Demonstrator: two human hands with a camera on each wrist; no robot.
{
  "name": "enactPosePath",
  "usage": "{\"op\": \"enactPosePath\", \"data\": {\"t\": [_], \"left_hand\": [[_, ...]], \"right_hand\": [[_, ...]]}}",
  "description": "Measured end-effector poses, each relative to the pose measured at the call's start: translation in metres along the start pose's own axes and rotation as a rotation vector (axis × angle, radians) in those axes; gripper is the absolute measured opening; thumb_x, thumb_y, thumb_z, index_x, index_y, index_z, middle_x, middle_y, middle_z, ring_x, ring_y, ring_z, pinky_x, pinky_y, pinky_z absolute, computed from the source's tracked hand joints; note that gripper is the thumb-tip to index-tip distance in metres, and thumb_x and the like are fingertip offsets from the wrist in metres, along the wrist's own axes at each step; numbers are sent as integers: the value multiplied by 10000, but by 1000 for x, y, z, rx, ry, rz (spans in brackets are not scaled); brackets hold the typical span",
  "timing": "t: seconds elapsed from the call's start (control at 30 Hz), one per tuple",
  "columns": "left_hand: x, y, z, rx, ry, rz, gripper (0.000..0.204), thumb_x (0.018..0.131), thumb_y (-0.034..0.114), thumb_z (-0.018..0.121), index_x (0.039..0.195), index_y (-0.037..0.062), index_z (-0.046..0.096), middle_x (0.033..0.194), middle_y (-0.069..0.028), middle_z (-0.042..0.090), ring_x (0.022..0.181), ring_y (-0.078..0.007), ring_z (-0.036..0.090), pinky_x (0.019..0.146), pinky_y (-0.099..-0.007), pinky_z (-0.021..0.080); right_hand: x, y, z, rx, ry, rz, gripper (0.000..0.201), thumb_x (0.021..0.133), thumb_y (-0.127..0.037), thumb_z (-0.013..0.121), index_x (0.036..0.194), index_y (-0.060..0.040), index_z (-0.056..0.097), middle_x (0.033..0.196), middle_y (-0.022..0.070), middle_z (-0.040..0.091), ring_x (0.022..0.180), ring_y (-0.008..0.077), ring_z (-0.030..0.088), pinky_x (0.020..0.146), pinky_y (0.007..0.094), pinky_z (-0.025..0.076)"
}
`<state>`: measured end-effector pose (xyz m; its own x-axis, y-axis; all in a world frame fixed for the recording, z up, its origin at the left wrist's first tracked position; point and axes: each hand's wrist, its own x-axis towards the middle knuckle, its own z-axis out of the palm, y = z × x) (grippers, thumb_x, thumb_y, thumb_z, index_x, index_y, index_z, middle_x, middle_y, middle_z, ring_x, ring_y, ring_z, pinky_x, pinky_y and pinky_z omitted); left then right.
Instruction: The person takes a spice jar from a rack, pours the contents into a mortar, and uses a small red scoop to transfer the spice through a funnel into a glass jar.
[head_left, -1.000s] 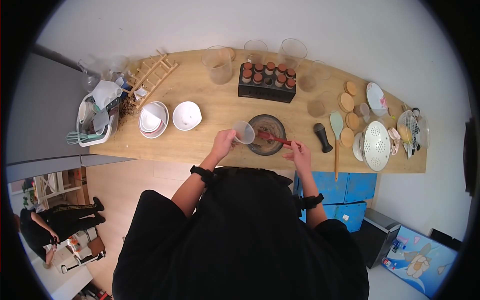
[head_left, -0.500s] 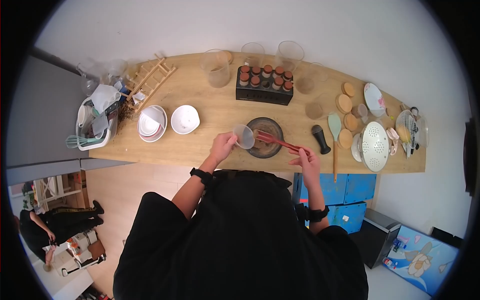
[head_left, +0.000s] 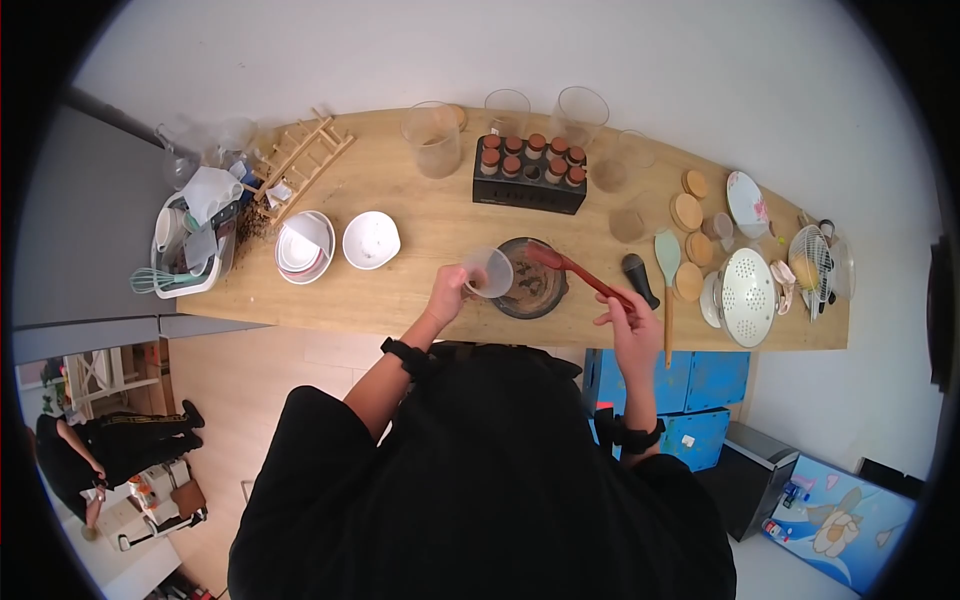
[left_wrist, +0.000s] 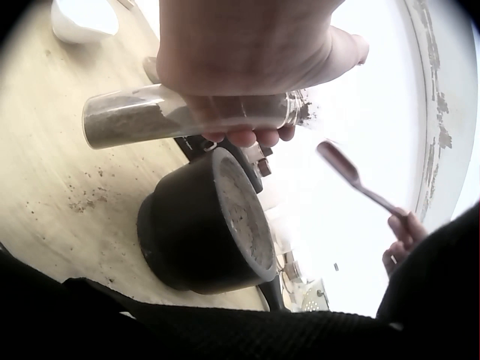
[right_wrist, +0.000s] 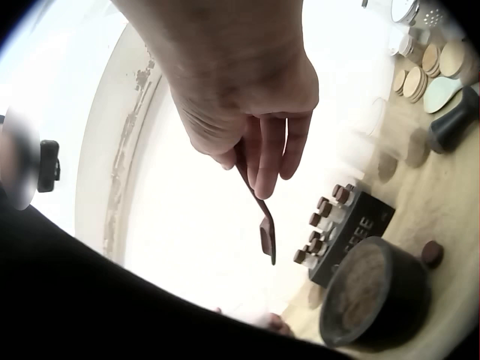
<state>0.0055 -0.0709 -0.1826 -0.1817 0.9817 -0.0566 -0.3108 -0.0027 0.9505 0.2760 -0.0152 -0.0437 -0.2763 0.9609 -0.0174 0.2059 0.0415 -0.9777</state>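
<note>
My left hand [head_left: 449, 292] grips a clear glass tube [left_wrist: 135, 116] lying nearly sideways, with brown powder inside and crumbs of it at the mouth. Right beside it stands a dark mortar [left_wrist: 191, 225], brown powder [right_wrist: 360, 289] spread over its inside. In my right hand [head_left: 635, 335] is a dark red scoop [head_left: 590, 277], pinched by the end of its handle. The scoop's head is above the mortar's far side in the head view, apart from the tube's mouth. The right wrist view shows the scoop [right_wrist: 262, 217] pointing down from the fingers.
A black rack [head_left: 528, 190] of brown-capped tubes stands behind the mortar. To the right lie a black pestle [head_left: 638, 278], a pale green spatula [head_left: 666, 255], wooden lids [head_left: 687, 210] and a white colander [head_left: 748, 298]. White bowls [head_left: 371, 240] sit left; another person [head_left: 75, 455] is far left.
My right hand has moved right and toward my body. The scoop's head has gone from beside the tube's mouth up and to the right. My left hand and tube have barely moved.
</note>
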Motion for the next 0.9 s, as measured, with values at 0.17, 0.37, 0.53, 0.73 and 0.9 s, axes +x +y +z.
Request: {"op": "enactPosePath", "data": {"t": [0.17,0.37,0.53,0.73,0.9], "left_hand": [[-1,-8,-16,-55,23,-27,617,875,540,413,785,-39,604,677,-90,577,563,-142,521,514,-275,409],[-6,-6,-17,28,74,-26,623,884,538,387,776,-36,602,620,-92,561,535,-149,515,514,-275,409],[-8,-7,-21,36,57,-38,631,882,546,382,785,-39,599,625,-98,563,537,-148,515,520,-274,412],[-6,-4,-19,46,60,-50,638,879,556,388,792,-40,599,624,-99,562,537,-147,513,523,-272,416],[-5,-8,-22,58,47,-57,638,882,554,393,789,-41,602,620,-97,566,541,-144,521,525,-269,420]], "right_hand": [[12,56,30,-262,-73,-89,219,841,-87,626,1058,-56,627,915,122,673,701,199,664,635,281,519],[9,52,25,-680,-327,-445,224,802,-122,659,1023,-84,640,883,121,668,719,281,641,618,338,513],[5,60,20,-584,-79,-128,201,852,-154,626,1022,-48,630,807,110,676,622,218,650,571,303,508],[7,100,25,190,30,462,287,929,-204,531,1075,42,564,906,139,669,634,164,650,567,245,522],[7,112,18,319,-35,566,332,936,-257,522,1145,1,522,1001,152,656,688,192,663,614,276,541]]}}
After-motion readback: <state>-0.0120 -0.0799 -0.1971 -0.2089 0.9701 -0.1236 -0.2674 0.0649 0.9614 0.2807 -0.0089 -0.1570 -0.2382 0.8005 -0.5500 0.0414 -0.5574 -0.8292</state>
